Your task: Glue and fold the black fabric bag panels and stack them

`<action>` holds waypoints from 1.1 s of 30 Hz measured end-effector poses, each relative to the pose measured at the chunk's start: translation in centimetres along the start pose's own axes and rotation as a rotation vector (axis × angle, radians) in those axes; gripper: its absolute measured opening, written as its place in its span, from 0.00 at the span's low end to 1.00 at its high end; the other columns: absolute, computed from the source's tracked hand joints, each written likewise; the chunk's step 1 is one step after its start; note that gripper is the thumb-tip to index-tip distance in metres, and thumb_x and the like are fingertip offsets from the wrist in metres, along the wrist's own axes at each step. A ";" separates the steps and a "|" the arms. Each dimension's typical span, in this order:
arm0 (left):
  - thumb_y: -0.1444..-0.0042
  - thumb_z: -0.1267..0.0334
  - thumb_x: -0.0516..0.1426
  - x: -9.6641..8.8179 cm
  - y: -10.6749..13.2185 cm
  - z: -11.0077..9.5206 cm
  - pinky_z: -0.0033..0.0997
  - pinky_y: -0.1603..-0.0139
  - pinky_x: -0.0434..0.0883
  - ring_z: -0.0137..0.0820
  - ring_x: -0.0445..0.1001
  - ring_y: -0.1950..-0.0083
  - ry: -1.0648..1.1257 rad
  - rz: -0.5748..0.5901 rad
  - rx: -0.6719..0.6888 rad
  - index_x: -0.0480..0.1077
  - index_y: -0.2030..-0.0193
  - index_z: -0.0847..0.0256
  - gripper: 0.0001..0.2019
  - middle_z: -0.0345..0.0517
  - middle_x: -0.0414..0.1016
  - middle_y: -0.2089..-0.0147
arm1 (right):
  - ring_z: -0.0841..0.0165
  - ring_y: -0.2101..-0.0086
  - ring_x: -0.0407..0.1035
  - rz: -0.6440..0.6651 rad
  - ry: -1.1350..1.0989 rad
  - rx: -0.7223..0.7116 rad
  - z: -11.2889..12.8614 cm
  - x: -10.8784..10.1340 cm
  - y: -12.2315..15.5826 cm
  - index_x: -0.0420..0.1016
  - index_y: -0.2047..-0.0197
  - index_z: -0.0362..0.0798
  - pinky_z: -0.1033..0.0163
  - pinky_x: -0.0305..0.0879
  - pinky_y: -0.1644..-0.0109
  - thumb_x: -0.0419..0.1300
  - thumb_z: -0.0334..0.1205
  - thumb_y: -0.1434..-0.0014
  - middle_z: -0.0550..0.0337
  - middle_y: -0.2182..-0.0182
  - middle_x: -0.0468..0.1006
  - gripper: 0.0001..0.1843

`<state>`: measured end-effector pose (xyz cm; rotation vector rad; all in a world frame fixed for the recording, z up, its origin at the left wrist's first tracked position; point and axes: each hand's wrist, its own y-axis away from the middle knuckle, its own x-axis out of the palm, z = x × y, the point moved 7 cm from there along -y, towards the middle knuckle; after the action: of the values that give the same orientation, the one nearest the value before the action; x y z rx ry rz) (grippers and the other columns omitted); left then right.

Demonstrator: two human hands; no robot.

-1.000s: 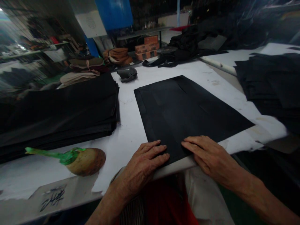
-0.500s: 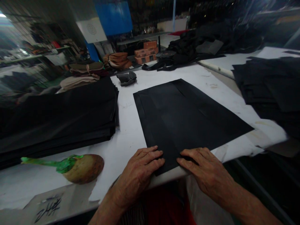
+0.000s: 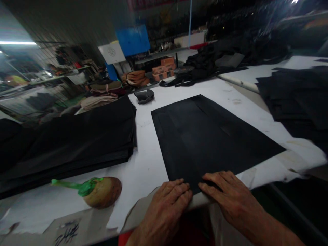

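Note:
A flat black fabric panel (image 3: pixel 202 133) lies on the white-covered table, its narrow near end at the front edge. My left hand (image 3: pixel 169 201) rests on that near end, fingers side by side and lying over the fabric, covering its near left corner. Just to the right, my right hand (image 3: pixel 228 191) lies on the same edge with its fingers stretched out and thumb a little apart. The fingertips of both hands are close together, with a narrow strip of fabric between them. Whether any edge is tucked beneath the fingers is hidden.
A stack of black fabric (image 3: pixel 97 133) lies left. Before it sits a brown rounded object (image 3: pixel 106 193) with a green-wrapped handle. A grey scrap (image 3: pixel 145 96), orange boxes (image 3: pixel 164 70) and folded brown cloth (image 3: pixel 135 78) are farther back. More black pieces (image 3: pixel 299 92) lie right.
The view has tilted up, so the table things appear lower. My left hand has slid right and toward the front edge, closer to my right hand. The panel stays in place on the table.

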<state>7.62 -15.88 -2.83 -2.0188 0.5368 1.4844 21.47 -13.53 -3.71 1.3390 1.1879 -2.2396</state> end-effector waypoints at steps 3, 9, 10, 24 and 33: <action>0.40 0.73 0.46 0.1 0.3 0.4 0.37 0.47 0.70 0.34 0.69 0.46 0.040 -0.034 0.037 0.65 0.48 0.59 0.16 0.44 0.73 0.48 | 0.63 0.62 0.67 -0.044 0.009 -0.013 0.0 -0.2 -0.1 0.73 0.55 0.50 0.55 0.62 0.58 0.44 0.22 0.44 0.54 0.59 0.75 0.23; 0.44 0.65 0.57 0.0 0.1 1.3 0.32 0.47 0.70 0.32 0.71 0.49 0.086 -0.057 0.055 0.65 0.51 0.56 0.13 0.42 0.75 0.51 | 0.64 0.66 0.67 -0.059 -0.049 -0.032 -0.3 0.4 -0.5 0.73 0.58 0.51 0.58 0.61 0.61 0.45 0.23 0.47 0.56 0.63 0.75 0.22; 0.45 0.65 0.57 0.0 0.1 1.3 0.32 0.47 0.70 0.32 0.72 0.50 0.085 -0.055 0.075 0.65 0.52 0.56 0.13 0.42 0.75 0.52 | 0.64 0.66 0.67 -0.049 -0.052 -0.031 -0.3 0.4 -0.6 0.73 0.58 0.51 0.58 0.61 0.62 0.46 0.23 0.47 0.56 0.63 0.75 0.21; 0.50 0.72 0.60 0.8 -0.1 2.0 0.29 0.53 0.70 0.31 0.72 0.55 0.161 -0.109 0.049 0.66 0.59 0.57 0.12 0.42 0.74 0.57 | 0.64 0.64 0.69 0.024 -0.084 -0.044 -0.3 0.4 -1.3 0.75 0.60 0.48 0.58 0.68 0.59 0.49 0.21 0.49 0.55 0.64 0.77 0.20; 0.49 0.76 0.56 0.4 0.1 1.8 0.27 0.57 0.69 0.30 0.71 0.57 0.220 -0.137 0.022 0.68 0.61 0.58 0.11 0.42 0.73 0.58 | 0.66 0.61 0.72 -0.038 -0.095 -0.060 -1.2 -1.6 -1.6 0.75 0.60 0.50 0.59 0.71 0.56 0.45 0.21 0.50 0.55 0.60 0.78 0.23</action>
<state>6.38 -14.70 -3.66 -2.1694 0.4894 1.1797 22.13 -11.86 -1.90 1.1831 1.2470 -2.2481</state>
